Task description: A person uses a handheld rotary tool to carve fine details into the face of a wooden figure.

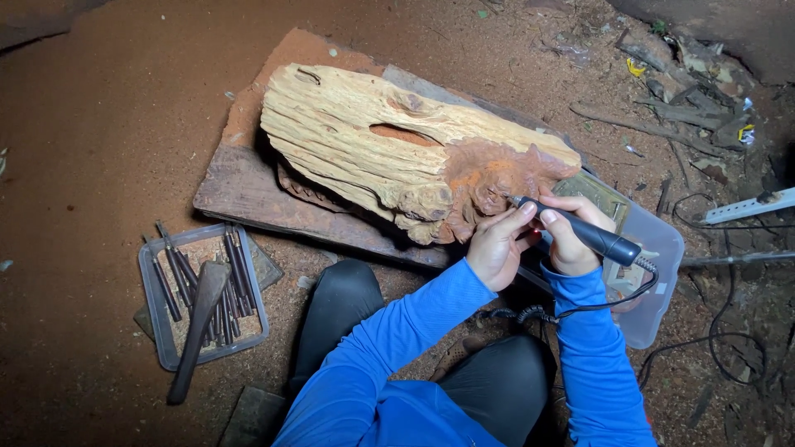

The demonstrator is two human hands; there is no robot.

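Note:
A large pale weathered wood block (373,141) lies on a wooden board (240,186); its right end holds a reddish carved figure (489,182). My right hand (571,240) grips a dark pen-shaped rotary carving tool (580,232) with a coiled cord, tip touching the carving. My left hand (497,244) steadies the tool's front end with its fingers, beside the carving. Both arms wear blue sleeves.
A clear plastic tray (157,331) with several dark chisels and a wooden mallet (199,323) sits on the dirt floor at left. A translucent plastic lid or bin (654,273) lies under my right hand. Wood scraps, cables and a white bar (745,207) clutter the right.

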